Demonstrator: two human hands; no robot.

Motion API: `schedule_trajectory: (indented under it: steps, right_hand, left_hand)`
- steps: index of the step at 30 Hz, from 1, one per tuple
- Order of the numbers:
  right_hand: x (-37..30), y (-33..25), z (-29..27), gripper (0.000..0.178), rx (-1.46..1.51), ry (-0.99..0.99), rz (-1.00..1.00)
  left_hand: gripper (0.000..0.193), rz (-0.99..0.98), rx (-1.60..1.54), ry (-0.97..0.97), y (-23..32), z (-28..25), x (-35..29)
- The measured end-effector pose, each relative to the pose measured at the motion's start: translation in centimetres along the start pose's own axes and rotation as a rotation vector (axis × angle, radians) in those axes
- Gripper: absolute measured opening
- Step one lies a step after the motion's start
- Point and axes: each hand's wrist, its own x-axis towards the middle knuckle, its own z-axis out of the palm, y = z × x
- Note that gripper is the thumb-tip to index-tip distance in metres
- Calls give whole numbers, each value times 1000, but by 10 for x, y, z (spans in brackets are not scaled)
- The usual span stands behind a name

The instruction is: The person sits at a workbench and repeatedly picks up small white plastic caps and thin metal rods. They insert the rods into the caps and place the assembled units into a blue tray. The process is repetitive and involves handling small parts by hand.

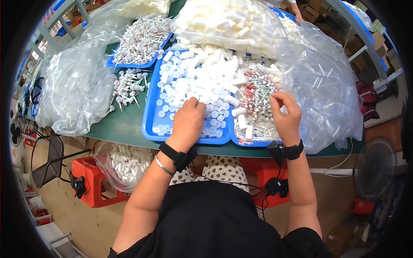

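Observation:
Over the left blue tray (149, 122) is my left hand (188, 121), its fingers curled together at the white pieces; whatever they hold is hidden. That tray contains flat white plastic discs (214, 114) and a heap of white foam-like cylinders (215, 79). My right hand (287, 118) is raised at the right edge of a second blue tray (241, 140), thumb and forefinger pinched; anything between them is too small to make out. Thin white sticks, some with red parts (258, 95), fill this second tray, with a few white cylinders on top.
Farther left, a blue tray (112, 64) holds stick pieces with round heads (142, 41); a loose pile (128, 88) lies before it. Clear plastic bags (79, 90) flank the trays. A big bag of cylinders (230, 23) stands behind. Red stools (88, 180) and a fan (375, 167) stand below.

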Motion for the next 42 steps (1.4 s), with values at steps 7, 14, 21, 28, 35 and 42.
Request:
schedule_trajectory:
  steps: [7,14,21,28,35,42]
  right_hand:
    - [-11,-11,-15,8,760,43,469]
    - [-42,-48,5,10,1075,-154,602]
    - [-50,-48,17,10,937,-162,579]
    - [-48,-57,16,11,781,-196,474]
    - [-46,-61,13,11,340,-312,69]
    - [-42,-66,7,16,225,-352,-78]
  left_hand:
    - [20,-275,-738,-44,16,-18,-3]
    - [34,-835,-2151,-399,46,-19,-28]
    - [32,-899,-2274,-406,52,-17,-33]
    - [31,-912,-2213,-388,53,-15,-35]
    - [32,-906,-2187,-382,51,-9,-36]
    - [28,-875,-2031,-362,50,-13,-36]
